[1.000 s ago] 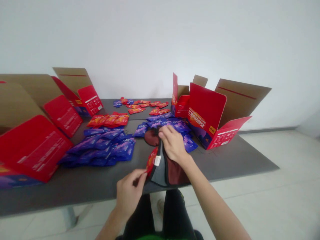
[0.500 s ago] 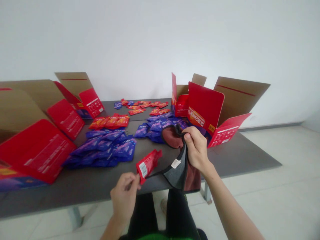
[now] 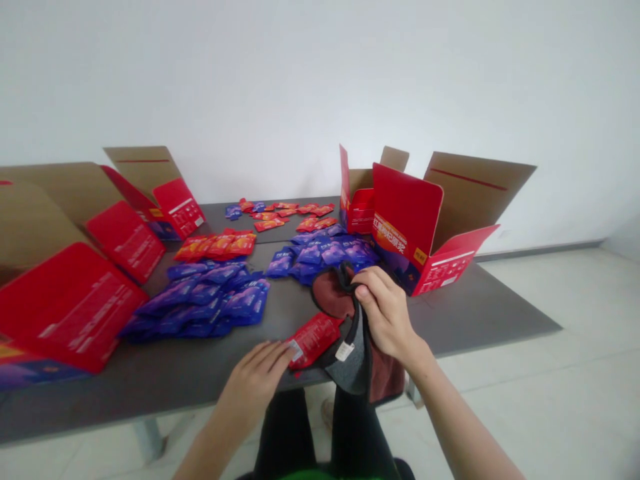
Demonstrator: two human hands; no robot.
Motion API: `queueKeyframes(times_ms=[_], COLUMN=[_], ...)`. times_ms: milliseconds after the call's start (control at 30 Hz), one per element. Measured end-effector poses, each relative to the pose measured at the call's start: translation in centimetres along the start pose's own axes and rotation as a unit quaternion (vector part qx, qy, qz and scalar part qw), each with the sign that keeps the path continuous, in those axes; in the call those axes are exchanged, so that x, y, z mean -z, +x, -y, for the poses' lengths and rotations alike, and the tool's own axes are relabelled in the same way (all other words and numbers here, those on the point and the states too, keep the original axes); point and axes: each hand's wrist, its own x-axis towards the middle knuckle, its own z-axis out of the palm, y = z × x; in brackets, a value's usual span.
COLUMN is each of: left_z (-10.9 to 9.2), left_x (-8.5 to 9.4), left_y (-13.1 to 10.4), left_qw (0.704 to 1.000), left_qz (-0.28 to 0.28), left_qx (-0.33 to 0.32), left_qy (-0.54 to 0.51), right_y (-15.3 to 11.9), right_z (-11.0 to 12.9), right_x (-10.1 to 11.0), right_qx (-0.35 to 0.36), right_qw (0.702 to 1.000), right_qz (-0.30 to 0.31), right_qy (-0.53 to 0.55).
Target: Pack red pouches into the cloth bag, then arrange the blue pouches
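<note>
My right hand [image 3: 383, 310] has a brown-and-grey cloth item [image 3: 387, 373], fingers clenched on its black-edged, bunched upper part. White tag [image 3: 345, 351] on the grey side, lower part hanging at the table's near edge. My left hand [image 3: 263, 367]: fingertips on the near left end of a red pouch [image 3: 317, 339], partly over its white label. Thumb hidden, can't tell if I'm pinching it. Red pouch is tilted, between my hands, its far end by the cloth.

Grey table [image 3: 480, 313]. Left: heap of blue pouches [image 3: 200, 300], overlapping row of red-orange pouches [image 3: 217, 245] just behind it. Beyond the cloth, second blue pile [image 3: 325, 252], near the right front box [image 3: 407, 223]. Small scattered pouches [image 3: 270, 217] farther back, mostly red, some blue. Four red cartons, flaps open: left front box [image 3: 70, 313], left rear box [image 3: 177, 207], right front box, right rear box [image 3: 363, 210]. Pale wall [image 3: 280, 87] behind.
</note>
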Motion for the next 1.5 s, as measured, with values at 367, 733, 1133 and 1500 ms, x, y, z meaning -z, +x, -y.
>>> queueKeyframes(times_ms=[367,733,1133,1500], left_z=[-4.7,-4.6,-2.8,-2.7], left_x=[-1.5,-0.4,-0.8,-1.0], left_y=[1.7,1.7,0.9,1.7], left_qw=[0.996,0.994,0.999,0.997], left_qz=[-0.086,-0.089,-0.039,-0.051], left_qx=[0.034,0.066,0.012,0.049], left_qy=[0.000,0.013,0.002,-0.029], right_y=[-2.3,0.9,-0.6,3.6], right_z=[0.6,-1.2,0.8,-1.4], right_x=[-5.8,-4.8,-7.6,-10.0], right_qx=[0.068,-0.014,0.107,0.015], right_qw=[0.916,0.936,0.908,0.914], right_qz=[0.344,0.268,0.374,0.323], right_qy=[-0.193,-0.226,-0.155,-0.247])
